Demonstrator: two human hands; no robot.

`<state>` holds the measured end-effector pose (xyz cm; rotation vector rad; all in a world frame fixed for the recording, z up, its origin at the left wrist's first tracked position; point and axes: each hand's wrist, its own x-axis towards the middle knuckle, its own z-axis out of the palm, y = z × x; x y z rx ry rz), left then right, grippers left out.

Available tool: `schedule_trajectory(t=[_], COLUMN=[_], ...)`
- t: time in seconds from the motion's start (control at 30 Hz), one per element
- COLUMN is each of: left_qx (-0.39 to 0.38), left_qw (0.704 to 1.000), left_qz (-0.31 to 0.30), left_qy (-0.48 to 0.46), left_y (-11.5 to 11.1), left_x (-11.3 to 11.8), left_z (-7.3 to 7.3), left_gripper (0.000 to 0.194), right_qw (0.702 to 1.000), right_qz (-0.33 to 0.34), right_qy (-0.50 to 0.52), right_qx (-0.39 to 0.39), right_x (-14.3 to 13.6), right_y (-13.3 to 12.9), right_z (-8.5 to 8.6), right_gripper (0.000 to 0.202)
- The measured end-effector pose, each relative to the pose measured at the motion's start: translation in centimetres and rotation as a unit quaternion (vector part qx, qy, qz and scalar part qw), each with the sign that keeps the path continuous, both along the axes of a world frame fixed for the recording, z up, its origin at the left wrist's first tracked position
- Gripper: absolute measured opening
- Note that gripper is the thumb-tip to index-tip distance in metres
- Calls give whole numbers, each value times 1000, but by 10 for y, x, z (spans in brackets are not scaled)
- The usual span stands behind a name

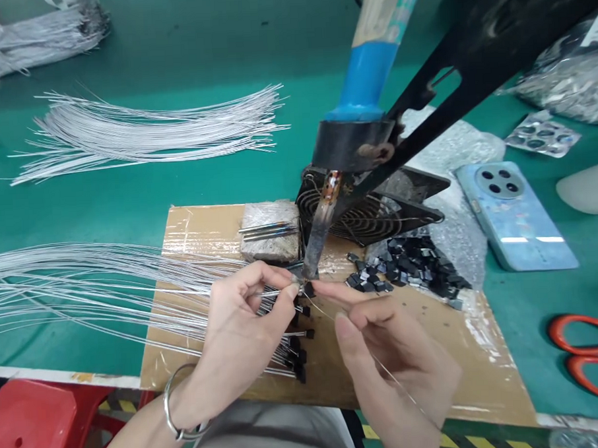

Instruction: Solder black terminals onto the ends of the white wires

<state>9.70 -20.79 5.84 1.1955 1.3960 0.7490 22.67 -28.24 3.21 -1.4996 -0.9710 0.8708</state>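
My left hand [251, 328], a metal bangle at its wrist, pinches a thin white wire [269, 293] between thumb and fingertips. Those fingertips are right beside the tip of a soldering iron [362, 82], which is clamped pointing downward. In my right hand [404, 351] a thin strand of solder wire [396, 381] runs between thumb and fingers up toward the iron's tip. Its index fingertip reaches close to the same spot. Beneath my hands lie many white wires with black ends [299, 359]. The exact joint at the tip is too small to make out.
A black stand arm [471, 78] slants across the upper right. Behind the iron sits a fan [363, 214]. Small black pieces [414, 265] are heaped on the cardboard [464, 375]. To the right are a phone [519, 217] and red-handled scissors [577, 350]; a wire bundle [151, 128] lies farther back.
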Motion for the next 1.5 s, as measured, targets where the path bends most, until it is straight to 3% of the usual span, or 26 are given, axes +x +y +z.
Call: schedule_trajectory(t=[0.73,1.5], left_qx=[-6,8], left_qw=[1000,1000], left_qz=[-16,-15], left_qy=[11,9], left_y=[4,5], left_x=[-6,-5], left_z=[-2,3], left_gripper=[8,9], right_qw=[998,996], right_qz=[-34,-49], right_qy=[43,65], right_qx=[-21,20], right_x=[-7,-10], right_y=[9,12], right_z=[8,12], right_gripper=[19,18])
